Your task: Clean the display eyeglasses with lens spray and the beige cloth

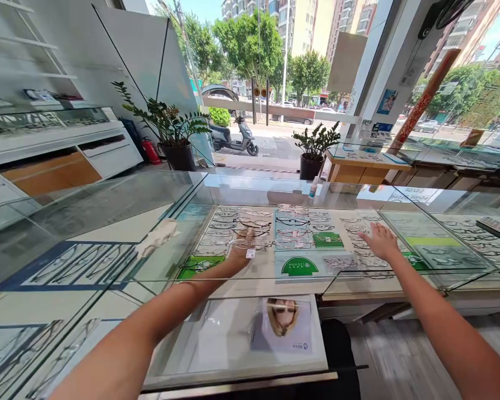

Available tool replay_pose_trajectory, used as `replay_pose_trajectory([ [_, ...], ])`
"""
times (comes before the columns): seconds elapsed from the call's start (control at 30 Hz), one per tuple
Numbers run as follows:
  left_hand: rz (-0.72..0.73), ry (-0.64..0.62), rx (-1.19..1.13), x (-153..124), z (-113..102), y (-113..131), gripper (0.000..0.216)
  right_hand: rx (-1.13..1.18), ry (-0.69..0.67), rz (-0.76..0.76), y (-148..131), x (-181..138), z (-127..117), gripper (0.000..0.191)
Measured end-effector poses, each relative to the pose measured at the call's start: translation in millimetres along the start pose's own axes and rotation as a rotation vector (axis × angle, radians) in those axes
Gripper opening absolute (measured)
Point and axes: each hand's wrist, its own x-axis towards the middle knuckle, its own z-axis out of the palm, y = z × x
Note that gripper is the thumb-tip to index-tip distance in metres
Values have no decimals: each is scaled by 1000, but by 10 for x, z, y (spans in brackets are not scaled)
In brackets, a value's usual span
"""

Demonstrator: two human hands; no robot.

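Note:
My left hand [241, 248] reaches inside the glass display case [233, 186], over the rows of frames. Its fingers close on a pair of eyeglasses [260, 244], partly hidden by the hand, and a small white tag [250, 254] hangs beside it. My right hand [381, 243] lies on the glass top with its fingers spread and nothing in it. Below the glass near it sit more eyeglass frames [354, 233]. Between the hands are a blue tray of frames [292, 222], a green card [328, 239] and a green half-round sign [299, 266].
An open drawer [229, 333] with a portrait card [282, 325] juts out below the case. A small spray bottle [314, 188] stands on the glass. More frames lie in a blue-edged tray [62, 247] at left. Potted plants [179, 155] stand beyond, before the shop door.

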Motion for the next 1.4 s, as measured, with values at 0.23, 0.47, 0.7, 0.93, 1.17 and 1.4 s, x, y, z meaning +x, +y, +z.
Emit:
replay_pose_trajectory([
  [0.23,-52,-192,122,-691,-242,326,58,38,-19,0,4,78,17,109],
  [0.47,146,-347,89,-1565,-846,693,45,30,-32,-4,-22,100,-6,107],
  [0.7,243,-292,-44,-1818,-1825,907,49,63,3,-13,-21,128,25,107],
  [0.93,146,-98,79,-850,-2459,673,46,76,15,-15,-27,122,42,106],
  [1.17,34,-69,283,281,-2194,63,48,60,17,-35,-23,98,49,108],
  [1.4,-49,-107,267,954,-1727,-463,46,55,8,-29,-33,50,28,108],
])
